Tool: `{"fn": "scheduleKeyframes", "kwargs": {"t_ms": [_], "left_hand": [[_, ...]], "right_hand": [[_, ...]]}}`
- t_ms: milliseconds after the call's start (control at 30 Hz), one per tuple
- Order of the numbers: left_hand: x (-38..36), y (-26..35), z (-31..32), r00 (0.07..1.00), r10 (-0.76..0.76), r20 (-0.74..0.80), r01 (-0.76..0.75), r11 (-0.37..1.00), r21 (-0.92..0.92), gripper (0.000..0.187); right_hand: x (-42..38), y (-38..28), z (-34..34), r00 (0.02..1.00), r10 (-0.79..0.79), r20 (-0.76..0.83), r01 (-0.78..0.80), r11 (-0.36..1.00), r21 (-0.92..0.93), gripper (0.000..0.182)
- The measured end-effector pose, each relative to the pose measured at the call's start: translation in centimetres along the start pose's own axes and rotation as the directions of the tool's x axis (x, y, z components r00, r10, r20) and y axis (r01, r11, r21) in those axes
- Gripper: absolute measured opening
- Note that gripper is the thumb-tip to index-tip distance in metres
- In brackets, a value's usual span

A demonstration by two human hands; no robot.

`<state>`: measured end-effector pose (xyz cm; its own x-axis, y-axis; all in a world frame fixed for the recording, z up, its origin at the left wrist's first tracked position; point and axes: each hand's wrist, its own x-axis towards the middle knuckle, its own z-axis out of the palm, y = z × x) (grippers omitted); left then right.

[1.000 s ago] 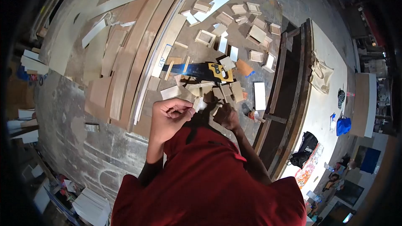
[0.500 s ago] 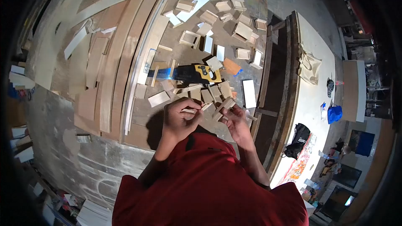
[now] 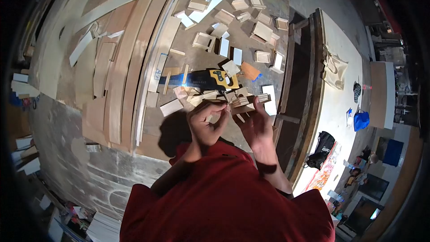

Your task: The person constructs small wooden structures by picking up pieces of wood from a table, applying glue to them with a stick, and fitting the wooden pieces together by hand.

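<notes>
My right hand [image 3: 260, 127] grips a small grooved wooden piece [image 3: 246, 103], with the thumb on its near side. At the left end of that piece, my left hand [image 3: 207, 121] pinches thumb and forefinger together; whatever lies between those fingertips is too small to name. Just beyond both hands, a handsaw [image 3: 221, 79] with a yellow and black handle lies on the brown work surface. Small wood blocks [image 3: 171, 107] are heaped between the saw and my hands.
Several small wooden boxes [image 3: 262, 31] are scattered farther back. Long boards [image 3: 130, 62] lie at the left. On the right stands a white-topped table [image 3: 342, 54] with a cloth bag [image 3: 335, 71], a black bag [image 3: 321, 150] and a blue bag [image 3: 361, 120].
My left hand has moved right, up to the wooden piece. In my right hand the piece has turned from slanted to nearly level and risen slightly.
</notes>
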<state>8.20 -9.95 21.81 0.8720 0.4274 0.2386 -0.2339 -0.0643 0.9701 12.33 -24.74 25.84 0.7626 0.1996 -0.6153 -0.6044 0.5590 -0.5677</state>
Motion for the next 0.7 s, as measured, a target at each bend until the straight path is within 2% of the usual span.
{"fn": "scheduleKeyframes", "kwargs": {"t_ms": [33,100,167,267,367,433,500,700], "left_hand": [[0.1,0.1,0.2,1.000,-0.001,0.009,0.001,1.000,0.000,0.013],[0.4,0.4,0.6,0.994,0.102,-0.027,-0.100,0.993,0.070,0.016],[0.6,0.6,0.9,0.994,0.106,-0.024,-0.104,0.990,0.095,0.016],[0.8,0.8,1.5,0.995,0.095,-0.026,-0.091,0.990,0.111,0.016],[1.1,1.6,1.7,0.996,0.088,-0.026,-0.084,0.989,0.119,0.015],[1.1,1.8,2.1,0.995,0.096,-0.014,-0.093,0.987,0.129,0.013],[1.0,1.4,2.6,0.990,0.123,-0.065,-0.113,0.984,0.135,0.013],[0.8,1.9,3.0,0.990,0.141,-0.018,-0.137,0.978,0.159,0.014]], "right_hand": [[0.1,-0.2,0.1,0.999,0.010,-0.041,-0.010,1.000,0.018,0.039],[0.0,-0.3,0.5,0.996,0.020,-0.083,-0.016,0.999,0.042,0.039],[-0.2,-0.3,1.0,0.991,-0.085,-0.101,0.088,0.996,0.033,0.046],[-0.1,-0.4,0.8,0.990,-0.135,-0.043,0.136,0.990,0.023,0.042],[-1.1,-1.0,2.4,0.980,-0.182,-0.078,0.188,0.979,0.075,0.042],[-1.3,-1.1,2.7,0.978,-0.189,-0.084,0.196,0.977,0.084,0.041],[-1.4,-1.1,2.6,0.980,-0.181,-0.080,0.189,0.977,0.100,0.036],[-1.9,-1.1,2.4,0.980,-0.195,-0.026,0.197,0.966,0.165,0.029]]}}
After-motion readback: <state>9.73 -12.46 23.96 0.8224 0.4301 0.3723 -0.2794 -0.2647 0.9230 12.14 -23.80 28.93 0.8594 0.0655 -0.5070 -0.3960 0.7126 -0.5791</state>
